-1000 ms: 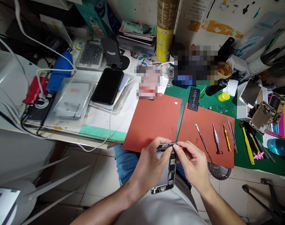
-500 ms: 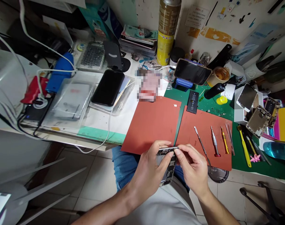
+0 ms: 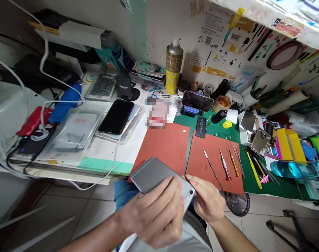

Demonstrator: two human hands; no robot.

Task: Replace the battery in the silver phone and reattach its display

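Observation:
A grey metal phone back (image 3: 151, 175) is tilted above the near edge of the left orange mat (image 3: 167, 147), its camera lens toward the right. My left hand (image 3: 159, 210) is closed around it, with the fingers lying across the back. At the phone's camera end, my right hand (image 3: 206, 197) pinches with thumb and fingertips close to the edge; whether the fingertips hold a small part cannot be seen. The side facing away from the camera is hidden. On the right orange mat (image 3: 201, 157) lie a metal spudger (image 3: 212, 169) and screwdrivers (image 3: 224, 164).
A black battery (image 3: 200, 126) lies behind the right mat. A black phone (image 3: 116, 116) rests at the left, with a white cable (image 3: 114, 157) hanging over the table edge. Beyond the mats are a propped phone (image 3: 197, 101) and a spray can (image 3: 173, 66). A blue bottle (image 3: 293, 169) lies far right.
The phone has been turned so its grey back shows instead of its open inside. My left hand has shifted its hold across the back. The camera view has tilted upward, showing more wall.

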